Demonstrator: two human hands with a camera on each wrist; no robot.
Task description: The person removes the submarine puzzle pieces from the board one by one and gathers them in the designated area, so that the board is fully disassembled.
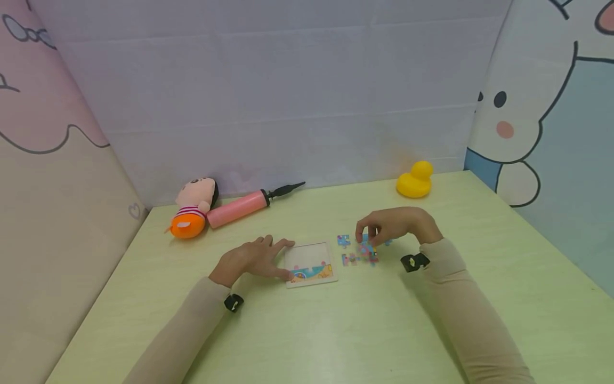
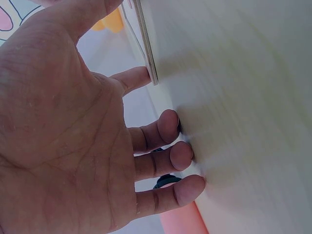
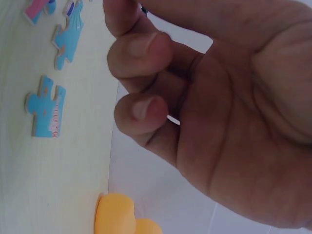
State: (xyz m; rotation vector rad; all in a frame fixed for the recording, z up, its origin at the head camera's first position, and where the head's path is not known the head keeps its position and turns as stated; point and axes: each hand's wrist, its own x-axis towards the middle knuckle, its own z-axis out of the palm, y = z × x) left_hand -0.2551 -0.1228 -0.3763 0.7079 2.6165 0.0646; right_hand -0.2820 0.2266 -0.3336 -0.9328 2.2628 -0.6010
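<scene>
A shallow square puzzle tray (image 1: 312, 246) lies on the table, with joined pieces showing a blue and sandy picture (image 1: 314, 273) along its near side. My left hand (image 1: 254, 258) steadies the tray's left side, thumb at the near corner and index finger at the far corner. In the left wrist view its other fingers (image 2: 187, 192) are spread and touch the tabletop. Right of the tray, my right hand (image 1: 390, 224) pinches a pink and blue puzzle piece (image 1: 366, 249) above other loose pieces. The right wrist view cuts off the pinching fingertips; a blue piece (image 3: 46, 109) lies below.
Loose pieces lie around the right hand, including a blue one (image 1: 343, 240) and a pink one (image 1: 350, 260). A yellow rubber duck (image 1: 414, 181) sits at the back right. At the back left are a pink hand pump (image 1: 240, 208) and a plush doll (image 1: 192, 210).
</scene>
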